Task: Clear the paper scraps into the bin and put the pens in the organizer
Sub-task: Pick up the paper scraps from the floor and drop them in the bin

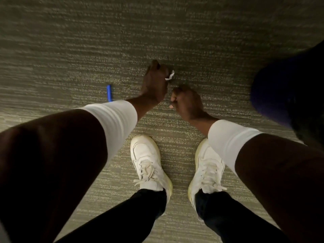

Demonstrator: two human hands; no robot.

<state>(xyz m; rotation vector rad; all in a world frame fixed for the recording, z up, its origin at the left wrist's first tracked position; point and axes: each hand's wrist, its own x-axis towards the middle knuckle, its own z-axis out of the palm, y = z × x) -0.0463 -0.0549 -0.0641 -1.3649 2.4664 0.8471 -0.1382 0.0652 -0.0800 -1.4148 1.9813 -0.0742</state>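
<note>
I look straight down at a grey-green carpet. My left hand (155, 83) is low over the floor, fingers closed around a small crumpled white paper scrap (170, 75) that sticks out on its right side. My right hand (186, 100) hangs just beside it with the fingers curled in; nothing shows inside it. A blue pen (109, 92) lies on the carpet to the left of my left wrist, partly hidden by my white cuff. No bin or organizer is in view.
My two white sneakers (150, 165) stand on the carpet (87, 41) below the hands. A dark blue rounded object (280, 95) fills the right edge; I cannot tell what it is.
</note>
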